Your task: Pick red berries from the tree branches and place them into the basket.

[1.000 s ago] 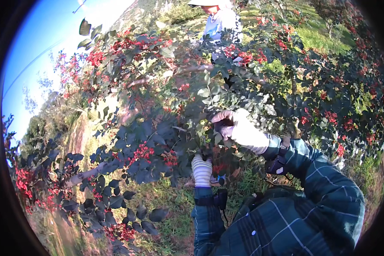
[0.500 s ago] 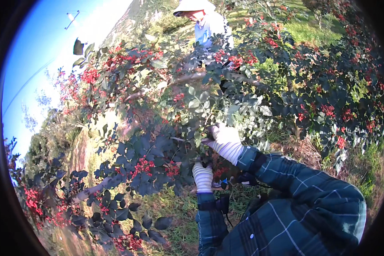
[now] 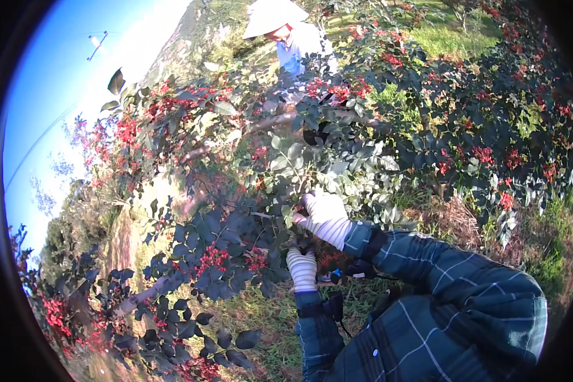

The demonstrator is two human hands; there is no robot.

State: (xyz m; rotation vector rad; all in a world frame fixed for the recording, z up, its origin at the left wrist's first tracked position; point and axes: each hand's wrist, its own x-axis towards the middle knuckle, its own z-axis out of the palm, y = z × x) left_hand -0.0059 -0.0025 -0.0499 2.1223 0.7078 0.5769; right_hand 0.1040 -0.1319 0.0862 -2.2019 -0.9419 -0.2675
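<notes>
My right hand [image 3: 326, 218], in a white striped glove with bare fingertips, reaches into the leafy branches of a shrub [image 3: 226, 219]. Its fingers are bent together among the leaves, and whatever lies between them is hidden. Just below and to the left, my left hand [image 3: 302, 268], gloved alike, is raised against the dark foliage. Its fingertips are shaded and partly covered, so their grip does not show. Red berry clusters [image 3: 211, 260] hang left of my left hand, and more dim red berries [image 3: 331, 260] show between my two wrists.
A person in a pale wide-brimmed hat [image 3: 275, 18] stands behind the shrub. A thick branch [image 3: 140, 294] crosses at lower left, and another [image 3: 274, 121] runs above my hands. Dark leafy bushes with red berries [image 3: 484, 155] fill the right. Below my hands is grass [image 3: 261, 331].
My right hand has shifted a little left and down, closer to my left hand. The other person's hat has tipped forward. The whole view has drifted slightly.
</notes>
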